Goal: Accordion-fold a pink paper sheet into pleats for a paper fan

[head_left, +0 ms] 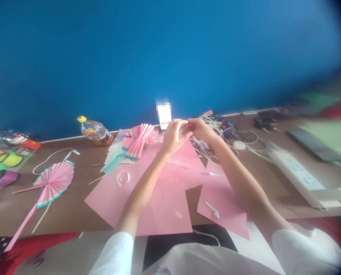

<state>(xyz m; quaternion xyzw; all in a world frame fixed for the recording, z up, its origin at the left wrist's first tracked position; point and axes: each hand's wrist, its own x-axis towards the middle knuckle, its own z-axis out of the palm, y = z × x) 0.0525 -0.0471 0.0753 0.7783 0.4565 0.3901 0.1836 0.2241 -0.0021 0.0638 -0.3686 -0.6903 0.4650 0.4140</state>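
Over the back of the pink paper sheets, my left hand and my right hand meet at the fingertips. The fingers of both are bent and drawn together; whatever lies between them is hidden or too small to name. Just behind my left hand a phone with a lit screen leans near the wall. To its left sits a pleated pink paper piece on pale and teal sheets. A loop of clear tape and small white scraps lie on the pink paper.
At the left is a pink pleated fan with blue edging and long strips. A bottle with a yellow cap stands near the blue wall. Tangled cables and a white power strip occupy the right side.
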